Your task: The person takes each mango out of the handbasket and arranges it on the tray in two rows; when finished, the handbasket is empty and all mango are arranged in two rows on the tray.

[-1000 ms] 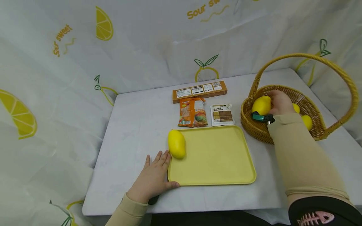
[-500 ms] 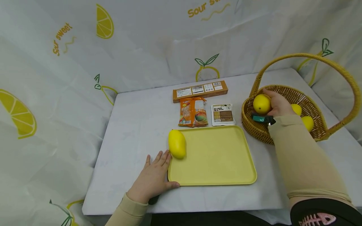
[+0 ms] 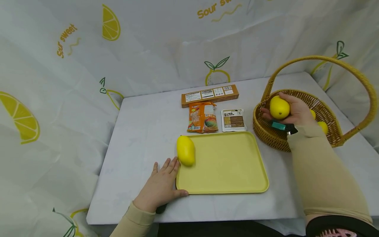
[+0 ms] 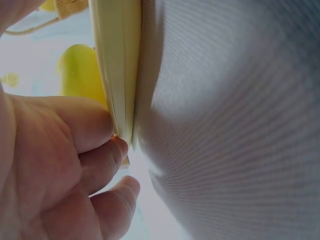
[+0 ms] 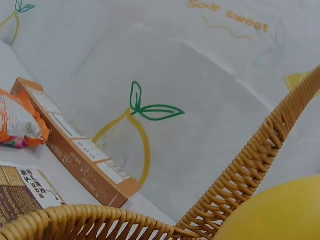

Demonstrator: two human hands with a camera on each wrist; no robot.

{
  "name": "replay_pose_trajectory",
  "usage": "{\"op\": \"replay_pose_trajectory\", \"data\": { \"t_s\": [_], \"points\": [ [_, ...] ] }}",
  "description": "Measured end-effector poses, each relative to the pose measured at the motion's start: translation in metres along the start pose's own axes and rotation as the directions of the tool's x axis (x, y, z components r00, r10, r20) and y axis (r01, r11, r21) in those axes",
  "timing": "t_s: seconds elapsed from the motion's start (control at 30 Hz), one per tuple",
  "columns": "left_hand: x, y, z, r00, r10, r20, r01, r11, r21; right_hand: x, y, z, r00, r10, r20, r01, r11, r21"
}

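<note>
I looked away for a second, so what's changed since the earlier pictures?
The right hand has shifted slightly rightward at the basket and turned with the yellow fruit it holds, so the fruit's dark-spotted end shows in the head view. The left hand, tray and mango stayed put.

Head looks down, wrists close in; all seemingly share basket (image 3: 270,139).

wht tbl (image 3: 136,131) | on: tray (image 3: 228,164) | box (image 3: 210,95) | orng pkt (image 3: 202,117) | wht/brn pkt (image 3: 233,120) | bskt (image 3: 267,136)
</note>
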State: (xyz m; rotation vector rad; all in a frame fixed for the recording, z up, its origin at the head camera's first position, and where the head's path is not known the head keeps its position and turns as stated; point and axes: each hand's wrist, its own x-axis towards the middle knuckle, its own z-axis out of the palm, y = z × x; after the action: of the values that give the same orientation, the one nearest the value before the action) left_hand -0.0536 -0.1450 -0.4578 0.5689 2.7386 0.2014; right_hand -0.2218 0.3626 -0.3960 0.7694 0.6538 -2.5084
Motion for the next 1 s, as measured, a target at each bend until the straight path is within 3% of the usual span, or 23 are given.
{"op": "replay_pose_trajectory", "data": {
  "t_s": [0.2,0.4,0.43,0.5,0.57,0.67,0.7,0.8,0.9,1.0],
  "points": [
    [0.0,0.0,0.0,1.0,0.002,0.002,-0.002,1.0,-0.002,-0.015,0.011,-0.004,0.98,-0.074,0.187,0.041,0.984,0.174],
    [0.0,0.0,0.0,1.0,0.003,-0.001,-0.003,1.0,-0.001,-0.028,0.033,-0.002,0.91,-0.198,0.364,0.083,0.948,0.308],
    [-0.001,0.0,0.0,1.0,0.004,-0.002,-0.004,1.0,-0.002,-0.028,0.038,-0.001,0.889,-0.213,0.405,0.08,0.944,0.32],
    [-0.001,0.0,-0.001,1.0,0.005,-0.002,-0.005,1.0,-0.002,-0.028,0.047,0.001,0.824,-0.236,0.516,0.054,0.938,0.342],
    [-0.001,0.0,0.0,1.0,0.004,-0.002,-0.004,1.0,-0.003,-0.026,0.059,0.003,0.732,-0.253,0.632,0.02,0.936,0.352],
    [0.0,0.0,0.0,1.0,0.003,0.003,-0.003,1.0,-0.001,-0.023,0.077,0.007,0.568,-0.27,0.777,-0.015,0.941,0.337],
    [0.0,0.0,0.0,1.0,0.003,0.004,-0.003,1.0,0.0,-0.023,0.083,0.008,0.525,-0.273,0.806,-0.02,0.943,0.333],
    [0.0,0.001,0.0,1.0,0.004,0.007,-0.004,1.0,0.006,-0.023,0.097,0.012,0.432,-0.276,0.859,-0.001,0.952,0.307],
    [0.001,0.001,0.001,1.0,0.004,0.005,-0.004,1.0,0.008,-0.023,0.11,0.016,0.402,-0.263,0.877,0.0,0.958,0.287],
    [0.001,0.001,0.001,1.0,0.002,0.004,-0.002,1.0,0.003,-0.021,0.124,0.018,0.421,-0.266,0.867,0.02,0.959,0.284]
  ]
}}
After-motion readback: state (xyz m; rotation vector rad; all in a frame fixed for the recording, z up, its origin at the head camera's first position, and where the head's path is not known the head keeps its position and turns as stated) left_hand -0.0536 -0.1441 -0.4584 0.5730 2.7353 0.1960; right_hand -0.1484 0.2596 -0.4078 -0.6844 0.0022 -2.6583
